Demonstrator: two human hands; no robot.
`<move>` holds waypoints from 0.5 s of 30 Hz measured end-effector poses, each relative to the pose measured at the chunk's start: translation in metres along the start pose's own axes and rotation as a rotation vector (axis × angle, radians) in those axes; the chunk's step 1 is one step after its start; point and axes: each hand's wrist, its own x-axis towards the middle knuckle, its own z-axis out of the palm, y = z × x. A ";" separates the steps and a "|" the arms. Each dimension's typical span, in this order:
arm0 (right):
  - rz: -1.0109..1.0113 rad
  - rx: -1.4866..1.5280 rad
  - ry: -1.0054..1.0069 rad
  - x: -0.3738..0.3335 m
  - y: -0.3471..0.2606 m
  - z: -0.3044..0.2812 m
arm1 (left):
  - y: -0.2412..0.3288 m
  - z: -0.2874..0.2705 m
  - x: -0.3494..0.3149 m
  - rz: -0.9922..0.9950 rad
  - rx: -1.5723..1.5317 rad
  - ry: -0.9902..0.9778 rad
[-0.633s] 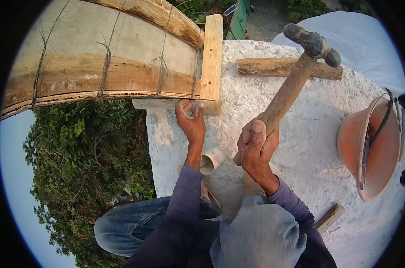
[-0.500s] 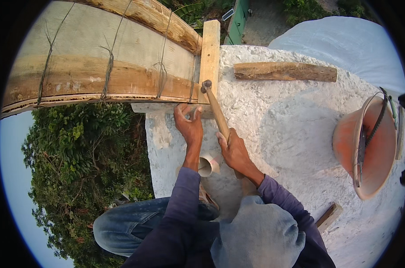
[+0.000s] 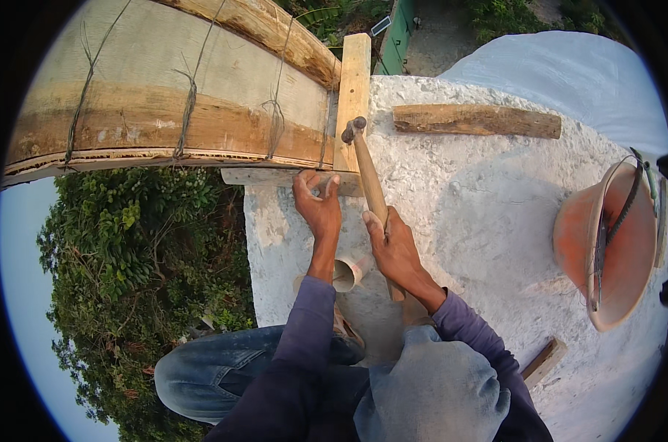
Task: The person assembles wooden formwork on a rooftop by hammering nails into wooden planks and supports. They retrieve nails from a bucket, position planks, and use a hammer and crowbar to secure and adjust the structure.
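wooden-handled hammer [image 3: 369, 172] in right hand [image 3: 394, 252]; left hand [image 3: 319, 212] at board [image 3: 260, 177].

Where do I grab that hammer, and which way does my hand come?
Hold the hammer low on its wooden handle, probably best from the near right, where the right hand has it. The handle is long and slim, and the dark metal head sits at its far end.

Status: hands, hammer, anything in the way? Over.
Right hand gripping hammer. Left hand at lower plank, grip unclear. Hammer head at pale board, contact unclear. No obstruction seen; left hand nearby.
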 end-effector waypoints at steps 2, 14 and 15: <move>-0.028 0.150 0.081 -0.006 -0.001 -0.005 | 0.000 0.000 -0.001 -0.010 -0.043 -0.020; -0.048 0.067 0.064 -0.027 0.011 -0.035 | 0.013 -0.005 -0.003 0.100 0.135 -0.003; 0.031 0.035 0.057 -0.039 0.013 -0.051 | 0.021 -0.006 -0.006 0.075 0.195 -0.015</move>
